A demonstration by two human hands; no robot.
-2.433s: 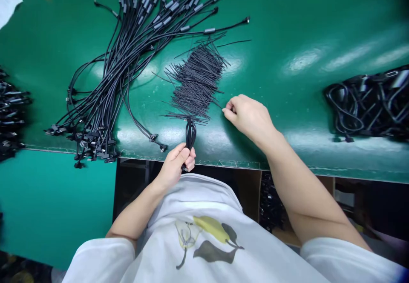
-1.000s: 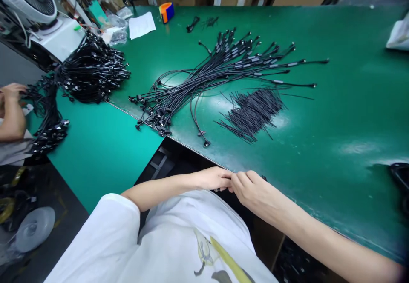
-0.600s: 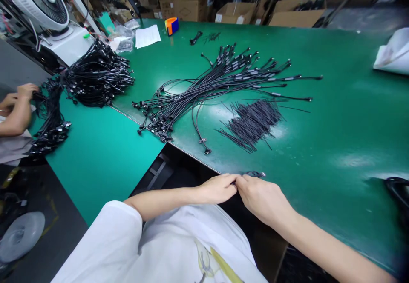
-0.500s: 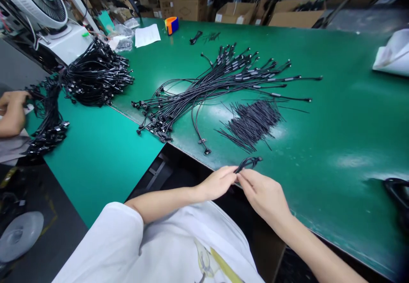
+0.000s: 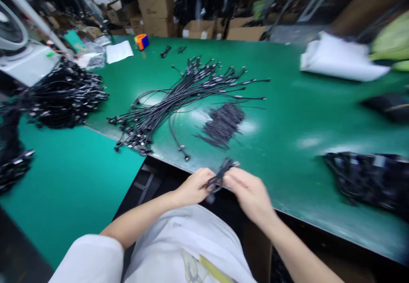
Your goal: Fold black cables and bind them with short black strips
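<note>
Left hand (image 5: 193, 186) and right hand (image 5: 247, 191), fingers pinching one folded thin black cable bundle (image 5: 220, 174) between them, at green bench (image 5: 287, 117) edge.

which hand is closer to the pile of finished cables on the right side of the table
Right. The right hand is just left of the pile; the left hand is farther left, beyond it.

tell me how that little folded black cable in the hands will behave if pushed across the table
The folded cable, pinched by left hand and right hand, probably flops and springs open: loose cables nearby curve limply. Likely light; it shouldn't roll.
</note>
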